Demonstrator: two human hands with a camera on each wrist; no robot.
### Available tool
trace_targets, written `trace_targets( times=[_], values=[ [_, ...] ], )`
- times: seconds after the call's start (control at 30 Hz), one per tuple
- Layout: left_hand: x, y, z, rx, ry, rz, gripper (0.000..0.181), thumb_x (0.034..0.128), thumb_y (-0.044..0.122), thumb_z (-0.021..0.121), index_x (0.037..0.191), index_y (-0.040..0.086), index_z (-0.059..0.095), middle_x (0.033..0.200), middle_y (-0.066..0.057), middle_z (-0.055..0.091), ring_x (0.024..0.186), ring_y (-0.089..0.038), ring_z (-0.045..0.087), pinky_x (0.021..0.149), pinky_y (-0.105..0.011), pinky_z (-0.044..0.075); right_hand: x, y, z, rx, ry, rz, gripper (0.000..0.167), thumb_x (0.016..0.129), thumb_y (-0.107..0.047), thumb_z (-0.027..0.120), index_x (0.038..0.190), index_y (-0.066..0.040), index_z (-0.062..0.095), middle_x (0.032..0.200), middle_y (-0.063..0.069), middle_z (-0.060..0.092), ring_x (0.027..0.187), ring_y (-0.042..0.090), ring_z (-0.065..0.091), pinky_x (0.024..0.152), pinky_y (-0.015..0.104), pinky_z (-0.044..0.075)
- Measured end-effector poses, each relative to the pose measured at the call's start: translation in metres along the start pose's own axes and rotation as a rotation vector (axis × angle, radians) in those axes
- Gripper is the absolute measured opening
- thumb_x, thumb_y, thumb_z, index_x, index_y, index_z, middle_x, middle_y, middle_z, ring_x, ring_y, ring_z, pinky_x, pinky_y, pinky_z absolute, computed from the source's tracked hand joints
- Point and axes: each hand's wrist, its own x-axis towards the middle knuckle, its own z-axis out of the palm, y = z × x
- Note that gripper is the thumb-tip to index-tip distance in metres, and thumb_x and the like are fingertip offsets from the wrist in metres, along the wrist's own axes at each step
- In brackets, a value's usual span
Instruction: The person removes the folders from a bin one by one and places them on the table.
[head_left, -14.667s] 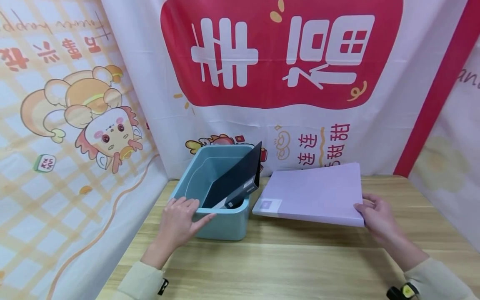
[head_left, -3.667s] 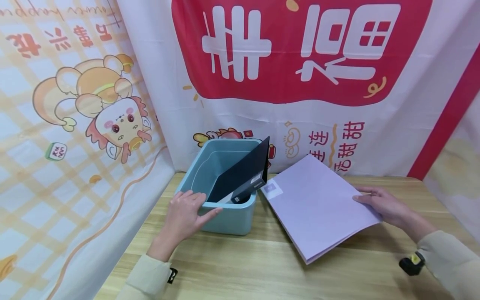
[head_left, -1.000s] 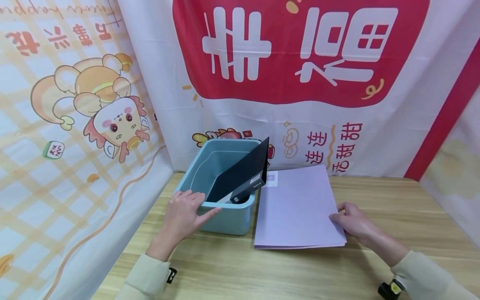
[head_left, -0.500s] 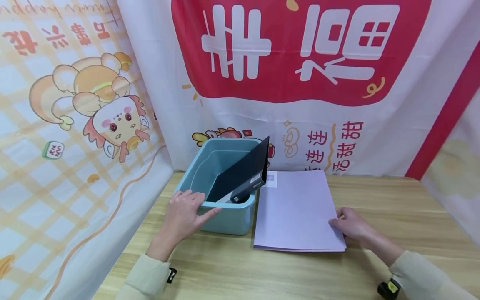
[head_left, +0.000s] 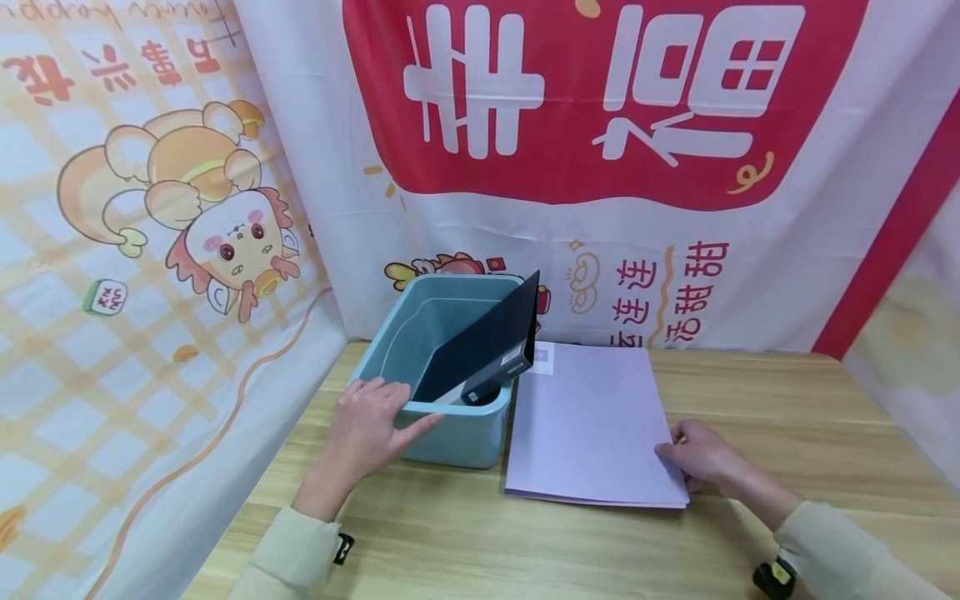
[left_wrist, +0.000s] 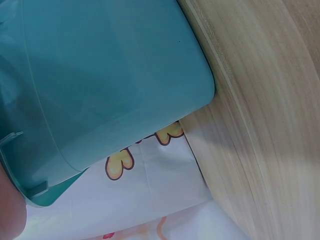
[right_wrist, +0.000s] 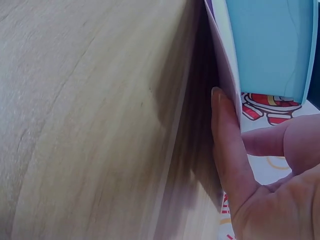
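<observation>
The right hand pinches the folder by its right edge, raised off the tabletop right of the bin, whose near rim the left hand grips. If the folder bumps the binder leaning over the bin's right rim, the binder could tip out.

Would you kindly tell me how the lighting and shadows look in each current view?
Head view: bright, fairly even light, the purple folder clear, a soft shadow near the right hand; left wrist view: dimmer, with soft shading across the blue-green plastic bin; right wrist view: a dark shadow on the wood-grain table beside the folder's edge.
</observation>
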Motion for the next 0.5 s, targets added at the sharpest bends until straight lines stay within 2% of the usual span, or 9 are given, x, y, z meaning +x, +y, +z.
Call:
trace_targets(
  times=[0.23, 0.5],
  values=[
    [0.0012, -0.0003, -0.0003, 0.0, 0.008, 0.0, 0.058, 0.0899, 0.072, 0.06, 0.069, 0.022, 0.041, 0.061, 0.008, 0.036, 0.06, -0.014, 0.037, 0.064, -0.035, 0.038, 0.0004, -0.0014, 0.0004, -0.065, 0.003, -0.001, 0.022, 0.097, -0.01, 0.064, 0.099, 0.009, 0.052, 0.084, 0.017, 0.059, 0.061, 0.022, 0.065, 0.054, 0.038, 0.057],
    [0.0016, 0.0002, -0.0008, 0.006, -0.015, -0.004, 0.056, 0.0902, 0.072, 0.059, 0.069, 0.023, 0.042, 0.062, 0.01, 0.036, 0.06, -0.013, 0.037, 0.064, -0.034, 0.036, 0.0019, 0.0008, 0.0049, -0.151, 0.022, -0.024, 0.02, 0.096, -0.009, 0.066, 0.093, 0.007, 0.056, 0.08, 0.015, 0.058, 0.061, 0.022, 0.063, 0.053, 0.036, 0.057]
  ],
)
